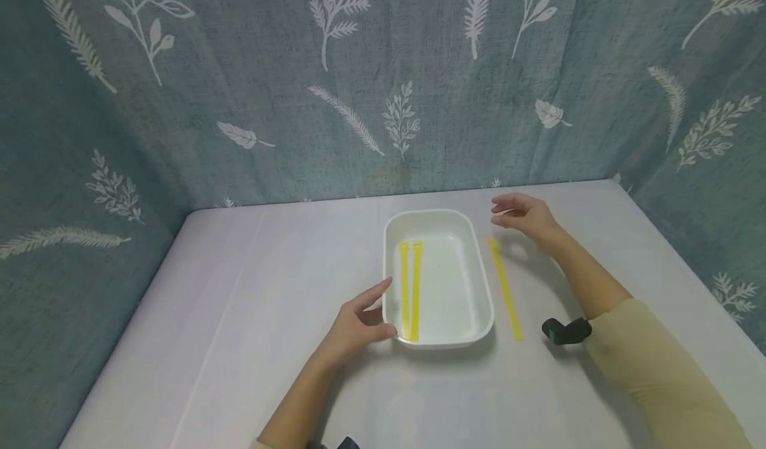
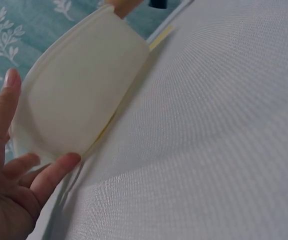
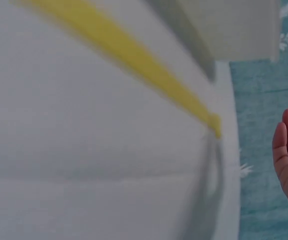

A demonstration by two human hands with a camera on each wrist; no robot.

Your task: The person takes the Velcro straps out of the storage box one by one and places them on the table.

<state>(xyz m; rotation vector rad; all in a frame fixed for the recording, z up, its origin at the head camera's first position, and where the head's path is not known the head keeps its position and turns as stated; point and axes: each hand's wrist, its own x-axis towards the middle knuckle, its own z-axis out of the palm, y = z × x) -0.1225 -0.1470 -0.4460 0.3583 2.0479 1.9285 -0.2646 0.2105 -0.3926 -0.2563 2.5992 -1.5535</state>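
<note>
A white rectangular tray (image 1: 444, 296) with rounded corners stands on the table. Two flat yellow strips (image 1: 416, 289), each with a slotted wider end, lie side by side along its left part. My left hand (image 1: 354, 326) rests at the tray's near left corner, thumb and fingers spread along the rim; the left wrist view shows the tray's outer wall (image 2: 79, 85) beside the fingers. A third yellow strip (image 1: 506, 289) lies on the table right of the tray. Just beyond its far end my right hand (image 1: 526, 217) hovers, fingers loosely bent, holding nothing.
A white cloth covers the table (image 1: 269, 302). Grey-green leaf-patterned fabric (image 1: 359, 103) hangs behind and along both sides. A black wrist-worn device (image 1: 566, 331) sits by the right sleeve (image 1: 652, 369).
</note>
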